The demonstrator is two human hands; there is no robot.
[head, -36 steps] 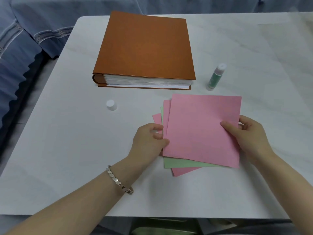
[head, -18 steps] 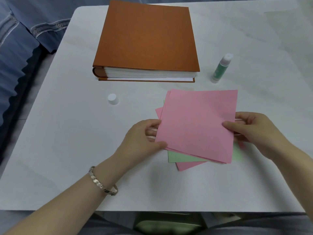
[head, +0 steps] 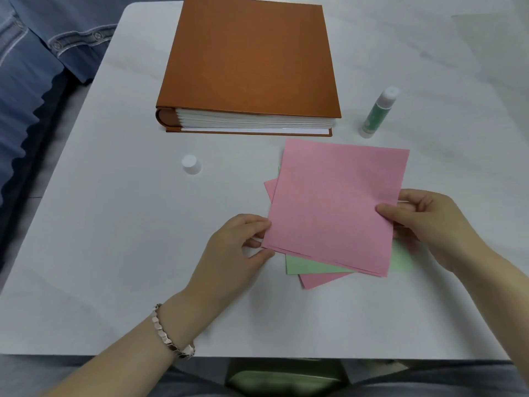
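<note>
We have raised the top pink sheet [head: 332,207] off the stack [head: 317,279]. A second ago it lay flat on the other papers; now it is held above them. It has also turned a little, with its near right corner swung toward the left edge of the table [head: 114,224]. This uncovers a corner of the green sheet [head: 315,266] on the right, just below our right hand [head: 435,224]. Our left hand [head: 237,247] has shifted as well. Its thumb lay on top of the sheet's near left corner, and now sits just off that corner, with the fingers [head: 257,224] meeting the sheet's left edge.
</note>
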